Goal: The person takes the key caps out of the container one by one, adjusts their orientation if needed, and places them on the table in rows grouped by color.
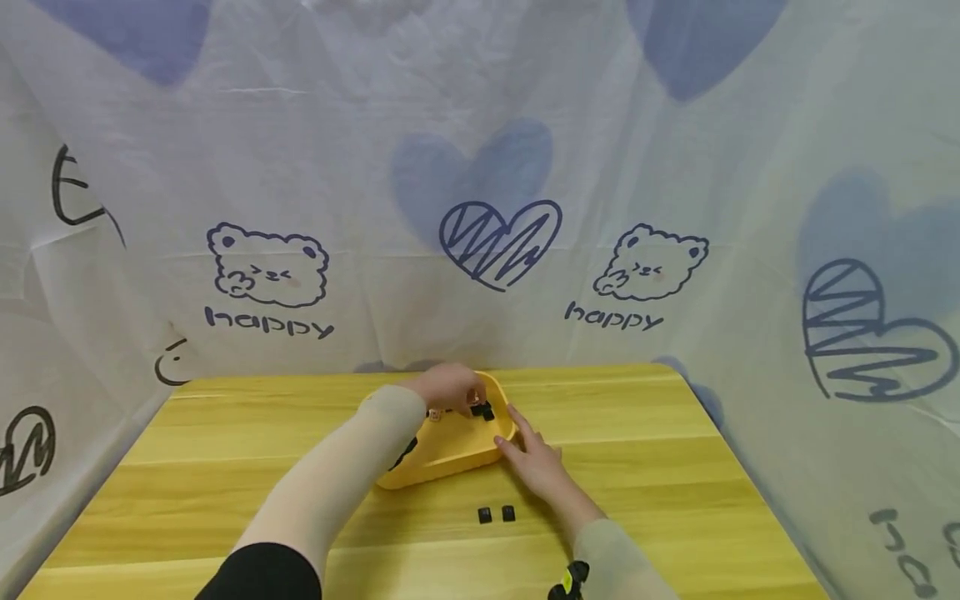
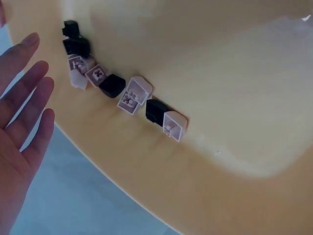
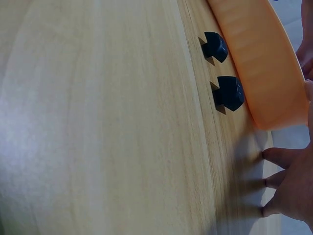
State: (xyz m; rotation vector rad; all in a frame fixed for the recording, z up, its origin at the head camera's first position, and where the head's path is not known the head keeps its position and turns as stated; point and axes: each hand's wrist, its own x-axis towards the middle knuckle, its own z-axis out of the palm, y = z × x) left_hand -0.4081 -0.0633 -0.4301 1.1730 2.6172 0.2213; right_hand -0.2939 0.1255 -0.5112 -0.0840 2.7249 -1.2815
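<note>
A yellow plastic basket (image 1: 450, 468) stands on the table, holding several black keycaps (image 2: 112, 85) and pale pink keycaps (image 2: 139, 89) in a row along one side. My left hand (image 1: 453, 387) reaches over the far side of it, fingertips down near some black keycaps (image 1: 487, 412). In the left wrist view the left hand (image 2: 22, 122) shows spread fingers, with nothing visible in them. At the basket's right front corner, my right hand (image 1: 538, 467) touches the wall with extended fingers. In the right wrist view, other fingertips of the right hand (image 3: 293, 183) rest on the table.
Two black keycaps (image 1: 497, 514) lie side by side on the wooden table (image 1: 645, 500), in front of the basket. A white cloth (image 1: 360, 167) printed with hearts and bears hangs behind the table and along its sides.
</note>
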